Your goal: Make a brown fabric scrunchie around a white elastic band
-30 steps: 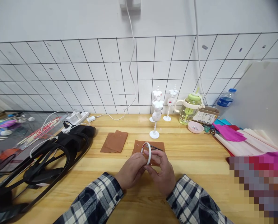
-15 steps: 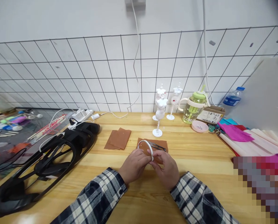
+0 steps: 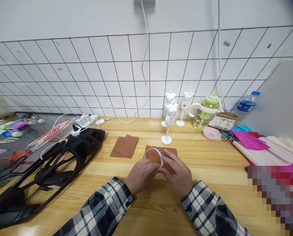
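Both hands (image 3: 161, 172) hold white hoop (image 3: 154, 154) — apparently.

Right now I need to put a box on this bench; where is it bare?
Bare wood lies between the right hand and the paper rolls, and in front of the brown cloth. Crowded: the black straps at left, the mannequins and cup by the wall.

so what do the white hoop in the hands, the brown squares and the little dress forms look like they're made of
White hoop: probably plastic; thin, smooth, even white, holds its curve between the left hand and right hand.
Brown squares: likely felt or thin faux leather; matte, flat, clean-cut edges, no visible weave.
Dress forms: likely moulded plastic; glossy white, on thin stems and round bases.
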`<state>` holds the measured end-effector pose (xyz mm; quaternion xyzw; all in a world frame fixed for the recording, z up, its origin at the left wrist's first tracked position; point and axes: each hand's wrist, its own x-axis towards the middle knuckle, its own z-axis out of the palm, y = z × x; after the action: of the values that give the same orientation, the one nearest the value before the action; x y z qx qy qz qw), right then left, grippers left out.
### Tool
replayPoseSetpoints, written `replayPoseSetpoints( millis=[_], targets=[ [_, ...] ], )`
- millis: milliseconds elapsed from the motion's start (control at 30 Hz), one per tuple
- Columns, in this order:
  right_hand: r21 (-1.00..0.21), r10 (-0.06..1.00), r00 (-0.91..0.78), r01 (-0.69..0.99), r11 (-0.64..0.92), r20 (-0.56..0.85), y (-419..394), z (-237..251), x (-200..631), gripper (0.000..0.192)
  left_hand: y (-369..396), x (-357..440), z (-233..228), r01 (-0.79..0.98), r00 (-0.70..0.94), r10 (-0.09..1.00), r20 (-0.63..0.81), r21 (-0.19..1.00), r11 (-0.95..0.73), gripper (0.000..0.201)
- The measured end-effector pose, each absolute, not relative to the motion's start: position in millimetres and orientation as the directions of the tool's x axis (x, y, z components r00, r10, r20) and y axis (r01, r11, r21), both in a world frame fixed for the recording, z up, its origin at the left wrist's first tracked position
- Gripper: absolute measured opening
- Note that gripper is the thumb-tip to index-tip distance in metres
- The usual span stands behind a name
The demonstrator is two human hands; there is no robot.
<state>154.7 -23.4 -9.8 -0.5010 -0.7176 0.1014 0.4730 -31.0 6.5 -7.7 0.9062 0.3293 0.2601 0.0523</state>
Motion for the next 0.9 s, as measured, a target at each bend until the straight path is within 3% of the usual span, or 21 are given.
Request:
replayPoseSetpoints(
  millis=[100, 300, 467, 600, 900],
  targets=[
    [-0.587, 0.798, -0.025, 0.663, 0.464, 0.602, -25, -6, 157, 0.017, 6, -32, -6, 0.561, 0.622, 0.659, 0.423, 0.346, -0.752, 0.020],
    [-0.637, 0.765, 0.096, 0.625, 0.451, 0.637, -18, -7, 170, 0.018, 11, -48, 2, 0.601, 0.507, 0.760, 0.407, 0.466, -0.650, 0.023],
    [-0.497, 0.770, -0.156, 0.682, 0.537, 0.618, -18, -5, 164, 0.047, 9, -50, 5, 0.622, 0.528, 0.748, 0.401, 0.417, -0.663, 0.021],
    [-0.461, 0.794, -0.196, 0.724, 0.513, 0.575, -22, -4, 158, 0.021, 3, -41, 4, 0.604, 0.578, 0.715, 0.394, 0.383, -0.699, 0.022],
    [-0.470, 0.816, -0.124, 0.764, 0.441, 0.564, -19, 0, 169, 0.019, 4, -48, 12, 0.550, 0.594, 0.712, 0.374, 0.458, -0.699, 0.024]
  ],
)
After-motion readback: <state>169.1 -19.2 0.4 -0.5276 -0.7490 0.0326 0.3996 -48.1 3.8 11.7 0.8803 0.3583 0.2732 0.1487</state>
